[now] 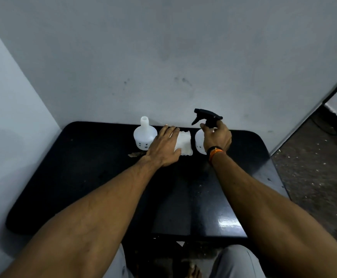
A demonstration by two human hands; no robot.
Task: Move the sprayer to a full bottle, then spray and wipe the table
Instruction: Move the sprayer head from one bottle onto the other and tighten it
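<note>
A glossy black table with rounded corners (95,177) is standing against a grey-white wall (163,47), filling the lower half of the view. Near its far edge an uncapped white translucent plastic bottle (144,135) is standing upright. To its right the left hand (164,146) is lying palm-down with fingers straight, resting on a folded white cloth (184,144) and gripping nothing. Just right of the cloth a second white plastic bottle (199,142) is standing, largely hidden behind the right hand (216,138). That hand, wearing an orange and black wristband (215,151), is curling its fingers around the collar of the black trigger sprayer (207,116), which is sitting on top of this bottle with its nozzle pointing left.
</note>
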